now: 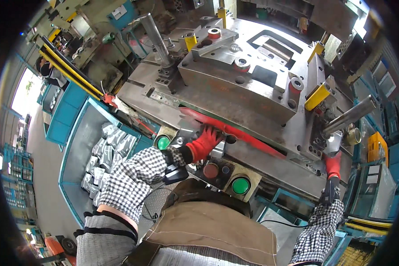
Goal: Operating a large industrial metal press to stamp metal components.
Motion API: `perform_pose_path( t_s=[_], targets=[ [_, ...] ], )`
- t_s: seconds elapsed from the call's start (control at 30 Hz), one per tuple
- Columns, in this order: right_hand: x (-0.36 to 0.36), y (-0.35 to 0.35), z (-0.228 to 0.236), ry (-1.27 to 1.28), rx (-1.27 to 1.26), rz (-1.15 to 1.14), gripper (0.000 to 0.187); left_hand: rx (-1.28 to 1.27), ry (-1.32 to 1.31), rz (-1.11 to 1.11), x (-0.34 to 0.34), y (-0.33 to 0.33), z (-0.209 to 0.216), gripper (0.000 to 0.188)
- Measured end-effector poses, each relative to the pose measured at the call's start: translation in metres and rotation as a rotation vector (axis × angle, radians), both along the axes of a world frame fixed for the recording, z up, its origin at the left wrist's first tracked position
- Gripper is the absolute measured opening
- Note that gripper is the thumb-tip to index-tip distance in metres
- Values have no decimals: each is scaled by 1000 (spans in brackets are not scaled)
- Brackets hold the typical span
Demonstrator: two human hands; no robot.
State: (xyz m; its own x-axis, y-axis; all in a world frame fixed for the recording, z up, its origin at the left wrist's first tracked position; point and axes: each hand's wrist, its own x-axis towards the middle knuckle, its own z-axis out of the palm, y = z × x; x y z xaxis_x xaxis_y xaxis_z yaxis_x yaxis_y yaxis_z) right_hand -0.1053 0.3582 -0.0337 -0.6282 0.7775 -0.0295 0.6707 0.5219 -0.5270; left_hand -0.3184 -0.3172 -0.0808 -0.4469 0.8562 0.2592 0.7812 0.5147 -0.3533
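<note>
Bar is lying at your L hand's fingertips, fingers spread; R hand, can't tell grip, shiny pc just beyond. You're risking pinched fingers if bar's slipping.

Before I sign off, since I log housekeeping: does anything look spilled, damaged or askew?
Nothing stands out. Parts in the bin lie jumbled at mixed angles, which looks untidy, but the heap appears within its walls. The red bar by the left hand shows no obvious damage.

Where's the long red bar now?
In the head view's centre, the long red bar runs along the steel block's near side, beside the left hand.
</note>
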Motion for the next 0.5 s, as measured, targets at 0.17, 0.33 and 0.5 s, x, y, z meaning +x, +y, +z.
perform_pose_path(
  t_s=[0.17,0.33,0.5],
  targets=[
    [112,-7,39,428,-135,-83,98,-154,-123,4,-1,40,3,76],
    [167,-107,109,622,-379,303,74,-83,-324,-26,1,-8,23,117],
    [165,-200,198,577,-244,456,106,-37,-493,-212,-25,-25,55,112]
  ],
)
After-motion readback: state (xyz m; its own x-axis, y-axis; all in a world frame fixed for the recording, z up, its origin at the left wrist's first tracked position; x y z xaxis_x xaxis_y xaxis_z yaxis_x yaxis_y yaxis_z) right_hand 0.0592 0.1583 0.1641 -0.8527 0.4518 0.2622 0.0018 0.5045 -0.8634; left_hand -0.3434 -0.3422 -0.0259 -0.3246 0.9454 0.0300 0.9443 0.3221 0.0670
